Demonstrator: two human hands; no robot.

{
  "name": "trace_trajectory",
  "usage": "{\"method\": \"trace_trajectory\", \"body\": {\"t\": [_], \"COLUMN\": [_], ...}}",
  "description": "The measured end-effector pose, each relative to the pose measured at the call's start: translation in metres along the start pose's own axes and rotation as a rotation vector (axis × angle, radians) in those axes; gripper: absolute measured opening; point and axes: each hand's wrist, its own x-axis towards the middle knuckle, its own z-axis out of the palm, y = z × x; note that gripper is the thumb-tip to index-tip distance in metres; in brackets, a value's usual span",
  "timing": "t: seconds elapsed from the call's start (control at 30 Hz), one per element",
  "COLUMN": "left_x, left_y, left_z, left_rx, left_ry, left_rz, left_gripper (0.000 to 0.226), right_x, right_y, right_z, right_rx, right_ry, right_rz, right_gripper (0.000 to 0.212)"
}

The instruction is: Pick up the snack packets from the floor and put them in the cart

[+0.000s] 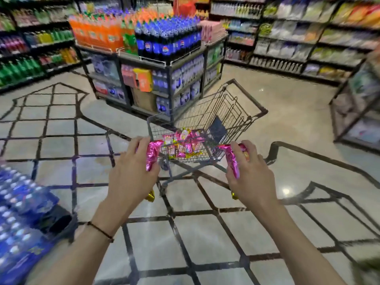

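Snack packets in shiny pink foil are held one in each hand, in front of a small wire cart. The left hand (131,171) has its fingers curled around a pink packet (151,156), gripping it along its length, with a gold end showing below the palm. The right hand (249,171) is closed the same way around a second pink packet (232,162), thumb on the near side and fingers wrapped over the far side. A thin dark bracelet (100,231) sits on the left wrist.

Just beyond the hands stands the wire cart (232,112), and more pink and gold packets (185,144) already lie in its basket. No packets can be made out on the patterned tile floor (195,233), though the view is blurred.

The foil looks crinkled and light, so the packets probably weigh little, flex easily and may slip. A hold across the middle, as here, seems safest; squeezing hard could crush what is inside.

Further off, a display island of orange and dark blue-labelled bottles (164,38) stands behind the cart, with stocked shelves on both sides.
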Motion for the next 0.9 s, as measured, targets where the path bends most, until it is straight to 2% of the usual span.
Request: {"method": "trace_trajectory", "body": {"t": [0.2,0.43,0.63,0.9], "left_x": [0.123,0.209,0.292,0.398], "left_y": [0.006,0.031,0.042,0.033], "left_z": [0.051,0.142,0.215,0.289], "left_rx": [0.03,0.055,0.026,0.02], "left_ry": [-0.031,-0.107,-0.172,-0.229], "left_rz": [0.027,0.081,-0.051,-0.191], "left_gripper": [0.059,0.063,0.063,0.062], "right_x": [0.102,0.212,0.323,0.443], "right_y": [0.023,0.074,0.121,0.141], "right_z": [0.036,0.102,0.16,0.223], "right_rx": [-0.032,-0.051,0.043,0.094], "right_ry": [-0.019,-0.12,-0.209,-0.338], "right_rz": [0.026,0.012,-0.071,-0.149], "right_gripper": [0.065,0.063,0.062,0.063]}}
